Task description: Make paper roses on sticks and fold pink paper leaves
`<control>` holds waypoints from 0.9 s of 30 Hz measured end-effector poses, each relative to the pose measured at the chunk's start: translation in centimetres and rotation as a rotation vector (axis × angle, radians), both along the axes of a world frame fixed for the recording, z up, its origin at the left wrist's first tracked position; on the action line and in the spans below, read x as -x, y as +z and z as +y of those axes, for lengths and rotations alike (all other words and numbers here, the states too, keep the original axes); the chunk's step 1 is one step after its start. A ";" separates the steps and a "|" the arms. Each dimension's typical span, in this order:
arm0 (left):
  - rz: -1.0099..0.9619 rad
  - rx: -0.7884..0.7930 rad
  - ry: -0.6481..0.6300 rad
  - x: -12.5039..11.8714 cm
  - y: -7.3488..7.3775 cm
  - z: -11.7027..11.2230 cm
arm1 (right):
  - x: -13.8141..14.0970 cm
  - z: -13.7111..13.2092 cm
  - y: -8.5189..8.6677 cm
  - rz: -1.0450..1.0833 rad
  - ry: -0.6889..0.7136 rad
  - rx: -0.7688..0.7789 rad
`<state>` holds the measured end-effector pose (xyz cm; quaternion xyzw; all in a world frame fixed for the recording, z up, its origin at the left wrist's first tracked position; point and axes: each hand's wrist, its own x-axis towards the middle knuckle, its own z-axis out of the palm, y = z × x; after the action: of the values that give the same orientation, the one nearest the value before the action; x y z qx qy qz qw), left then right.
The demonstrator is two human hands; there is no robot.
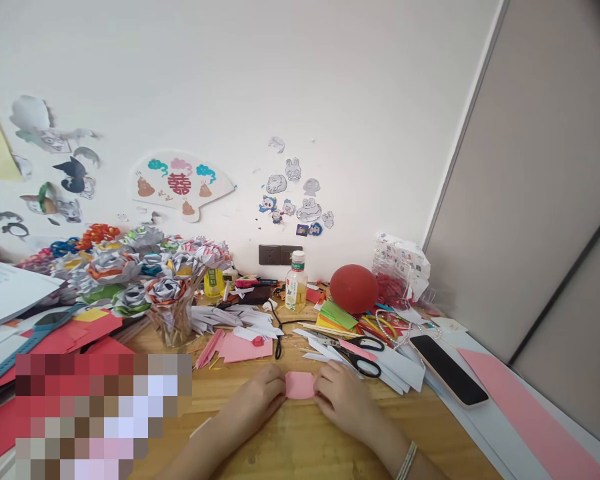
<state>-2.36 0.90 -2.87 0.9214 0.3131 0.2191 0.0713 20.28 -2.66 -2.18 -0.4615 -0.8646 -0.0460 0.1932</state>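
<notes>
A small piece of pink paper [300, 385] is stretched between my two hands just above the wooden table [290, 440]. My left hand [263, 390] pinches its left edge, and my right hand [337, 393] pinches the right edge. Some of the paper's corners are covered by my fingers. Beyond it lie more pink paper sheets [245, 348] with a small pink-red piece on top. Black-handled scissors [367, 363] rest on white paper strips [395, 370] behind my right hand.
Folded paper flowers [113, 267] crowd the back left. A bottle [296, 283], a red balloon [354, 289] and a clear bag [400, 270] stand along the wall. A phone [450, 370] lies at right beside a long pink strip [530, 413]. Red paper [55, 340] covers the left side.
</notes>
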 end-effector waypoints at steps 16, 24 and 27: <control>0.087 0.034 0.362 -2.4 1.2 -1.0 | 1.9 0.5 -0.3 0.264 -0.316 0.181; 0.203 -0.022 0.482 -3.1 0.9 -0.7 | 2.2 0.6 -1.0 0.222 -0.380 0.130; 0.212 -0.073 0.456 -3.1 0.7 -1.0 | 2.2 0.7 -1.3 0.246 -0.381 0.112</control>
<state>0.77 -0.10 -2.14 0.8468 0.5102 0.1427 -0.0466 18.06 -1.96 -3.52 -0.6284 -0.7331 0.0230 0.2591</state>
